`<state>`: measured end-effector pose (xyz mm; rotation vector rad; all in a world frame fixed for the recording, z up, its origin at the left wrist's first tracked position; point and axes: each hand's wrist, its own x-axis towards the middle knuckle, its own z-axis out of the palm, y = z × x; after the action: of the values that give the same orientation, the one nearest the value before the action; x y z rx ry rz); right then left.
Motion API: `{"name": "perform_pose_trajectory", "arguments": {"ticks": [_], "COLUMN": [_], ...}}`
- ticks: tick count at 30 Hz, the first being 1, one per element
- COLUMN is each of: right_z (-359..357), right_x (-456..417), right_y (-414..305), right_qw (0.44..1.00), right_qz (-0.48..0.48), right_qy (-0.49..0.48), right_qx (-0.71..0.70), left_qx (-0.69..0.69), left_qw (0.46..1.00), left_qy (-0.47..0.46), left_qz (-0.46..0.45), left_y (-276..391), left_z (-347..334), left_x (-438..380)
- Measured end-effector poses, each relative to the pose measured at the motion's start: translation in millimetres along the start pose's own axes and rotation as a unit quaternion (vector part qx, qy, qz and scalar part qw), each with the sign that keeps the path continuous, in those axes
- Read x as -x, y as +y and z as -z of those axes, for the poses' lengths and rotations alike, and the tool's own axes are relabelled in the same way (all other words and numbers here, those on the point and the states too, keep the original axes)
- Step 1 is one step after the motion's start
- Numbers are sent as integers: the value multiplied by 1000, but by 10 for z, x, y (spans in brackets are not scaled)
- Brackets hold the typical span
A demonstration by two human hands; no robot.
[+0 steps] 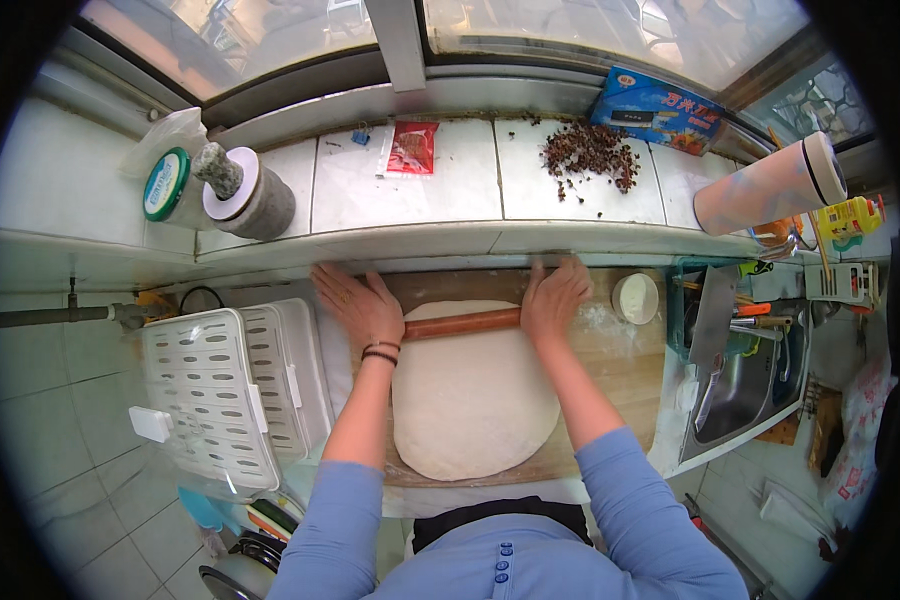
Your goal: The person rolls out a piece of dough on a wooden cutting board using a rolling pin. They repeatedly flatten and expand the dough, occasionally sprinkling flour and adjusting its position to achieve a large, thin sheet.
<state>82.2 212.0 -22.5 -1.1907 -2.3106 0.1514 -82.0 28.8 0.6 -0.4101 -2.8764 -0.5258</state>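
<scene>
A wooden rolling pin (462, 324) lies across the far part of a large flat sheet of dough (474, 397). My left hand (364, 304) covers the pin's left end, palm down, fingers stretched forward. Over the right end rests my right hand (557, 300), its fingers also pointing away from me. Both ends of the pin are hidden under the hands. Beneath the dough is a wooden board (622, 390), dusted with flour at the upper right. A small white bowl (635, 298) holding white powder, which looks like flour, stands on the board, right of my right hand.
Left of the board are white slotted plastic racks (202, 397). A teal basket (679, 300) with utensils and a cleaver (712, 315) stands by the sink (750, 375). The tiled ledge bears a stone mortar (259, 202), a red packet (412, 148), dried brown spices (592, 157) and a pink bottle (765, 184).
</scene>
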Motion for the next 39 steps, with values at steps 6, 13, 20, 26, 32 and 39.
{"name": "perform_pose_trajectory", "arguments": {"ticks": [6,13,20,26,32,39], "right_z": [-86,302,-234,-157,280,853], "right_x": [103,601,-304,-462,-187,796], "right_y": [113,332,-121,-99,-109,149], "right_qw": [994,970,920,858,874,884], "right_qz": [88,216,383,492,391,299], "right_qy": [-53,-110,-69,-135,-278,-341], "right_qx": [-46,-24,37,-66,-74,-113], "left_qx": [31,26,-60,-53,-91,-43], "left_qw": [999,975,991,989,992,959], "left_qy": [30,-141,93,70,-69,-241], "left_qz": [11,-172,77,119,-58,-145], "left_y": [-89,-458,-103,-27,-161,-535], "left_z": [-139,189,-317,-357,-106,490], "left_x": [-2,689,-308,-299,274,1252]}}
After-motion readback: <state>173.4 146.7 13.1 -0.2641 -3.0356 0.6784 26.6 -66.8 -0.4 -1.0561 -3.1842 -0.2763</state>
